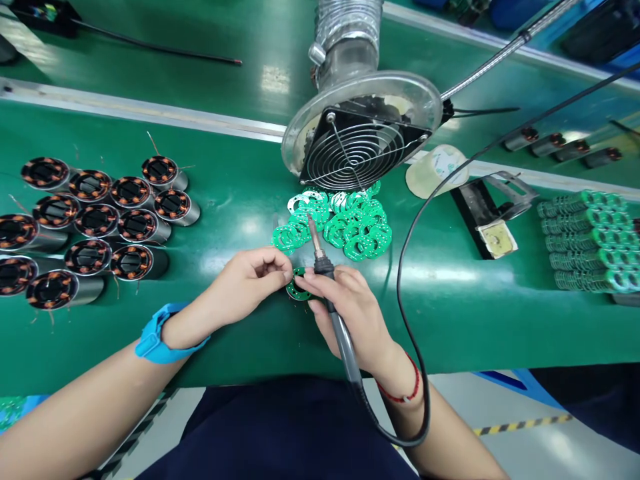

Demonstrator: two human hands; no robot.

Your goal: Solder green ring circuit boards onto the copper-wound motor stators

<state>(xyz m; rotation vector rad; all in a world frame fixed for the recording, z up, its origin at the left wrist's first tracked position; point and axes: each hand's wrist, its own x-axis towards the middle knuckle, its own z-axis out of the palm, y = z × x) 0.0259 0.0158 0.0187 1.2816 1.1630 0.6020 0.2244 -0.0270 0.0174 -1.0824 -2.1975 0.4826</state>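
In the head view, the left hand has thumb and forefinger pinched together at the left edge of a green ring board, low over the counter. The right hand is wrapped around an iron, its fingertips also at the board's right side; the iron's tip points away, toward a pile of boards beneath a fan. Coils stand at left; a stand and stacked boards are at right.
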